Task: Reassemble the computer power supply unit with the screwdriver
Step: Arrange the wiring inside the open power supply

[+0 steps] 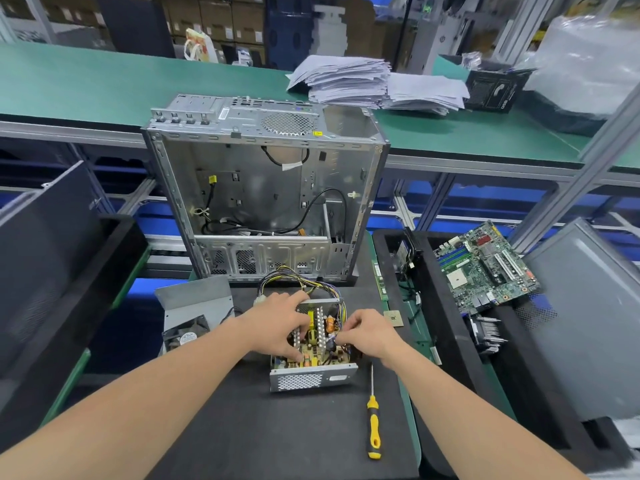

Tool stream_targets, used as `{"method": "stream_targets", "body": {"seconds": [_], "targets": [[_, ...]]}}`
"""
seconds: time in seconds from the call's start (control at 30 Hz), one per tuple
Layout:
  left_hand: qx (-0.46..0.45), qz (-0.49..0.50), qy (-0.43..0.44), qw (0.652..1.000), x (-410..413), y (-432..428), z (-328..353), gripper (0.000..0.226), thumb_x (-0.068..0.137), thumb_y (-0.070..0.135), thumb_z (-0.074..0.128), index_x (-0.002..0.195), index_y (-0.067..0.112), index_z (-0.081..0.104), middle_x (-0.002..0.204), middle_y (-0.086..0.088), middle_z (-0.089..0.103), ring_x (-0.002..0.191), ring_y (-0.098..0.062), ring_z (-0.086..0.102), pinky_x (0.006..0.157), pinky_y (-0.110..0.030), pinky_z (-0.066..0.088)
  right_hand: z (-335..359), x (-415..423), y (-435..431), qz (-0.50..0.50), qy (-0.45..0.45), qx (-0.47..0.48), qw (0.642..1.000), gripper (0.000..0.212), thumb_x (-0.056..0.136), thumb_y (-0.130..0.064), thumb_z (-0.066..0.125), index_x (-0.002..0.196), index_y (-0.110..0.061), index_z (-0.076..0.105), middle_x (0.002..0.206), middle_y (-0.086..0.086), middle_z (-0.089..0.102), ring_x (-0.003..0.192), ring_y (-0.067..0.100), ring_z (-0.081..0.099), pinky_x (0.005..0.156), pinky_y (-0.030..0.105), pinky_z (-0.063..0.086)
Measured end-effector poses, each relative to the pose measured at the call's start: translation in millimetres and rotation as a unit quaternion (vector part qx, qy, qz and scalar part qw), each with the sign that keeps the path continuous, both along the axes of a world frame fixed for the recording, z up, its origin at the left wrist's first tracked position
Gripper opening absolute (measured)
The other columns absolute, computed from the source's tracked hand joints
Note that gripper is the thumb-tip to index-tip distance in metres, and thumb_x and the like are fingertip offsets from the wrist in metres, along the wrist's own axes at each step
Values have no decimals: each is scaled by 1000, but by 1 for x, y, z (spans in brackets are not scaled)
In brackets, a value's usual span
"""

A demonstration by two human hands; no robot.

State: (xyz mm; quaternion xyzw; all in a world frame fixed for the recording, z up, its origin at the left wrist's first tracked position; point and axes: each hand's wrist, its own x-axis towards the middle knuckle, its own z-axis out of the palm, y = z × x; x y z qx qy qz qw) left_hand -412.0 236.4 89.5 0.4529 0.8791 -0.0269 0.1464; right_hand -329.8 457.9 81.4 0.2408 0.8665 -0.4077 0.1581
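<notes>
The counter [242,427] has a black mat top. On it sit an open power supply [311,380], a screwdriver [374,427] just right of it (tip pointing away), a bare computer case [263,188] behind, and a metal cover [197,303] with a fan [187,336] at left.

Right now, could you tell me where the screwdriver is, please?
In the head view, the screwdriver lies on the black mat, at the power supply unit's near right corner, handle toward the camera.
</notes>
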Motion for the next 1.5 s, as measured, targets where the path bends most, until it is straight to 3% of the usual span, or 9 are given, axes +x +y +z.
{"method": "stream_targets", "body": {"seconds": [0.13,0.27,0.37,0.47,0.67,0.83,0.97,1.17,1.5], "targets": [[18,-3,-40,999,-2,-5,2,53,69,71,79,107,41,57,160,2,22,140,-26,32,112,-51,31,3,0,-1,-6,-19,-26,999,43,77,-26,88,107,-20,57,113,7,66,88,16,58,63,29,43],[119,61,-128,983,-13,-23,13,64,70,40,88,117,48,45,140,14,33,120,-15,48,95,-41,51,9,-1,-9,18,56,81,995,40,82,-28,81,102,-17,48,104,5,58,83,16,53,59,28,36],[155,117,-160,968,-21,-34,16,65,81,19,83,129,37,43,129,14,49,111,-12,56,94,-36,50,18,-6,-23,76,68,105,989,26,87,-41,70,89,-20,55,87,-1,67,77,16,62,59,29,43],[162,162,-144,963,-27,-39,13,43,95,9,67,130,33,59,120,12,62,111,-14,62,91,-29,47,27,-13,-42,143,27,138,980,39,88,-54,70,94,-17,61,91,2,70,83,22,68,67,33,52],[205,210,-134,947,-28,-39,7,35,101,9,60,125,32,73,128,9,71,119,-12,62,103,-30,47,27,-21,-61,162,7,220,962,28,88,-35,72,93,-13,55,100,7,64,84,28,63,67,32,49],[232,241,-163,928,-28,-40,2,37,102,6,60,129,29,72,126,3,72,107,-12,67,82,-13,47,18,-18,-65,111,35,221,968,36,87,-27,71,71,-17,40,75,3,49,61,21,46,49,29,33],[244,242,-172,923,-29,-39,1,38,102,4,59,129,26,72,125,0,72,105,-14,69,88,-20,54,11,-15,-65,76,48,207,974,35,87,-28,69,75,-17,39,76,2,50,61,19,42,48,30,29],[245,246,-176,921,-29,-40,0,38,101,4,60,129,26,72,123,0,74,101,-15,71,94,-34,59,5,-13,-64,57,74,191,977,24,87,-28,68,88,-8,55,83,8,64,70,25,55,52,31,36],[234,237,-157,930,-29,-39,2,39,101,4,60,130,27,72,126,0,73,97,-13,68,95,-33,56,2,-13,-66,54,82,181,979,31,84,-29,70,92,-2,59,85,12,68,80,31,65,63,36,48]]}}
